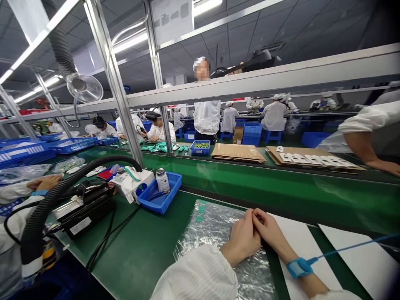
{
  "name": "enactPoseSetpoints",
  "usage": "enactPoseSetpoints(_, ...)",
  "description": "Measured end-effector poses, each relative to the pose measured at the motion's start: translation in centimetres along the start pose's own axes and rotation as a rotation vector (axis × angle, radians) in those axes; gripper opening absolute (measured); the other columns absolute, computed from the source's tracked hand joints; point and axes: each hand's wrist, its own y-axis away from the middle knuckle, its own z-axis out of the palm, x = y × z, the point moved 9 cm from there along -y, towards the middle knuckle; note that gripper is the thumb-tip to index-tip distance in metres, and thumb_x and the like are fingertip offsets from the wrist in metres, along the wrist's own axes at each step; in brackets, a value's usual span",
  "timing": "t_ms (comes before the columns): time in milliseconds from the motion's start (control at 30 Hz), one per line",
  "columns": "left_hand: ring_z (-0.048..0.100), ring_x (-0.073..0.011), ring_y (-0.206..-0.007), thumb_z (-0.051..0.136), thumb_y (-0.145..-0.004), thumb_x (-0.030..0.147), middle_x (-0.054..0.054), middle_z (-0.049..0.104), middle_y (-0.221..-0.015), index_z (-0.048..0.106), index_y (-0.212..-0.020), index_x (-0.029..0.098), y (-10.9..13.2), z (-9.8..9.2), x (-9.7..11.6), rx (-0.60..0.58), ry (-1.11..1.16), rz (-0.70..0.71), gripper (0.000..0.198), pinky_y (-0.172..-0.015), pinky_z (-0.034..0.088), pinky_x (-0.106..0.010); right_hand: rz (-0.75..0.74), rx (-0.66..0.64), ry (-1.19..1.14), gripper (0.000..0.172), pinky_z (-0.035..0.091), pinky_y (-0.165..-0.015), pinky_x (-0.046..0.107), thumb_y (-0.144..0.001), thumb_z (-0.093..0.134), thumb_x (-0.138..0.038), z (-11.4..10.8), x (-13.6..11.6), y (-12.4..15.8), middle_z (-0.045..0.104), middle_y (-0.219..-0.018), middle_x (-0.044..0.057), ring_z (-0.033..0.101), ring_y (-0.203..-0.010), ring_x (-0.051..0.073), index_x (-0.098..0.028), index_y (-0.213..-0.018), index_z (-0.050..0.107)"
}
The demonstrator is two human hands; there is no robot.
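My left hand (244,236) and my right hand (269,228) meet above the right edge of a crinkled clear plastic sheet (212,225). Their fingertips press together in a pinch. Whatever lies between them, if anything, is hidden by the fingers. Small teal ring-like pieces (201,210) rest on the sheet's far left corner. A blue wrist strap (300,267) with a blue cord circles my right wrist. White sheets (296,233) lie on the green bench under and beyond my right forearm.
Left on the bench (134,250) are a blue tray (159,204) with a bottle (162,180), a white box (146,179), cables and a black hose (34,216). Cardboard (237,152) lies past the green belt (218,173). A co-worker's hands (46,182) are at left; another's arm (362,141) reaches in right.
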Motion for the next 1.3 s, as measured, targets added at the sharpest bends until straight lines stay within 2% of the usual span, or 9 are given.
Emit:
enactPoseSetpoints(333,0.065,-0.0326,-0.096,0.041,-0.084,0.018,-0.013,0.068,-0.108,0.036,-0.131,0.021,-0.15,-0.29,0.4,0.046,-0.092,0.045,0.048,-0.078,0.048,-0.042,0.003,0.01,-0.058,0.028,0.037,-0.052,0.027,-0.082,0.049,-0.041,0.24,-0.17,0.05,0.048,-0.057,-0.002,0.047,-0.056,0.016,-0.022,-0.062,0.043)
enactPoseSetpoints(567,0.066,-0.0342,-0.093,0.041,-0.083,0.016,-0.013,0.069,-0.106,0.038,-0.13,0.02,-0.11,-0.4,0.57,0.052,-0.117,0.045,0.047,-0.075,0.049,-0.044,0.002,0.002,-0.069,0.028,0.036,-0.052,0.026,-0.083,0.049,-0.041,0.27,-0.16,0.11,0.047,-0.057,-0.003,0.046,-0.056,0.015,-0.022,-0.063,0.043)
enactPoseSetpoints(833,0.064,-0.0337,-0.099,0.041,-0.082,0.015,-0.014,0.066,-0.114,0.033,-0.135,0.02,-0.11,-0.15,0.25,0.05,-0.119,0.057,0.054,-0.081,0.05,-0.045,0.001,0.013,-0.072,0.028,0.036,-0.052,0.026,-0.083,0.05,-0.04,0.2,-0.19,0.16,0.046,-0.057,-0.003,0.046,-0.056,0.015,-0.022,-0.063,0.043)
enactPoseSetpoints(1300,0.065,-0.034,-0.094,0.04,-0.085,0.019,-0.013,0.068,-0.107,0.036,-0.132,0.021,-0.03,-0.15,0.26,0.044,-0.131,0.043,0.047,-0.075,0.048,-0.043,-0.004,0.028,-0.073,0.028,0.036,-0.052,0.026,-0.083,0.05,-0.039,0.07,-0.33,0.22,0.048,-0.057,-0.003,0.047,-0.056,0.015,-0.022,-0.063,0.043)
